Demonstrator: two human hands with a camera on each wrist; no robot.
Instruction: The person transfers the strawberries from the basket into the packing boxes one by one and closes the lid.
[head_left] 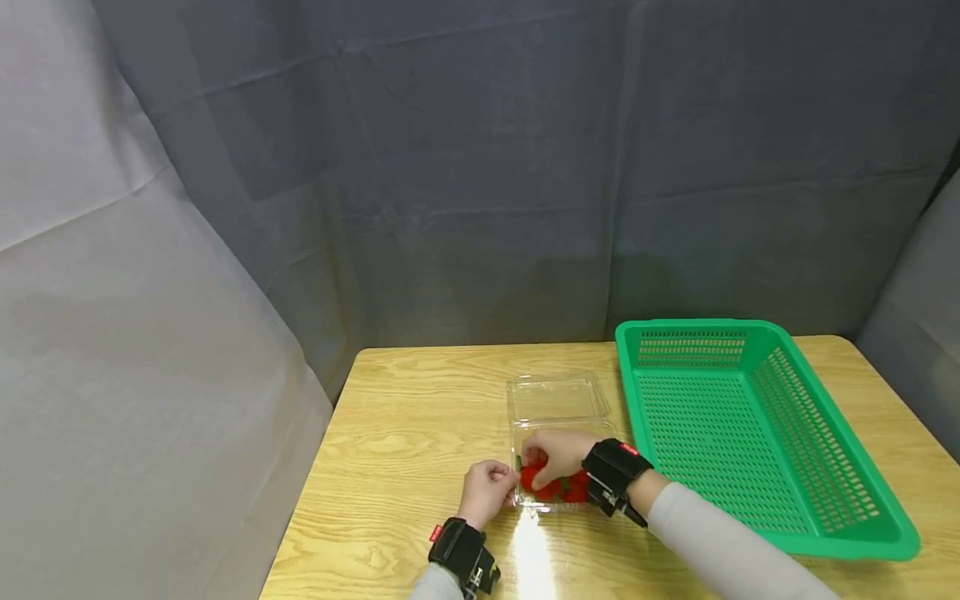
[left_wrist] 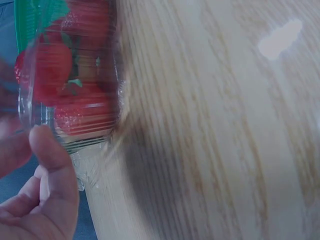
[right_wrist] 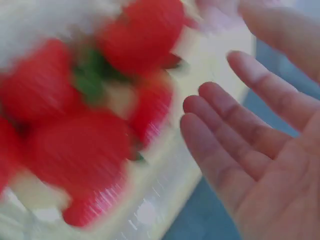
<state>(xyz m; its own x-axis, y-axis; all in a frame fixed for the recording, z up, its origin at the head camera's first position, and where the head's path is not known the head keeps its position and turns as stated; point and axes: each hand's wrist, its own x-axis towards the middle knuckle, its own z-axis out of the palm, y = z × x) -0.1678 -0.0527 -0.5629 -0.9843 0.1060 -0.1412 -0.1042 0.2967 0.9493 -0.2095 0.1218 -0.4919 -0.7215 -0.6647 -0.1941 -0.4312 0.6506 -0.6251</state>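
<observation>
A clear plastic clamshell container (head_left: 517, 442) lies on the table with its lid (head_left: 558, 398) folded back behind it. Several red strawberries (right_wrist: 80, 147) with green leaves fill the base. My left hand (head_left: 483, 493) pinches the container's near left rim between thumb and forefinger; the left wrist view shows the thumb (left_wrist: 47, 145) against the clear wall. Over the berries reaches my right hand (head_left: 564, 452), thumb and fingers spread. In the blurred right wrist view its fingers (right_wrist: 225, 165) are loosely bent, beside the strawberries, with nothing between them.
A large green plastic basket (head_left: 851, 467) with perforated walls stands on the right of the wooden table (head_left: 390, 433), close to the container. Grey cloth (head_left: 480, 167) hangs behind the table, and lighter cloth (head_left: 150, 375) hangs at the left.
</observation>
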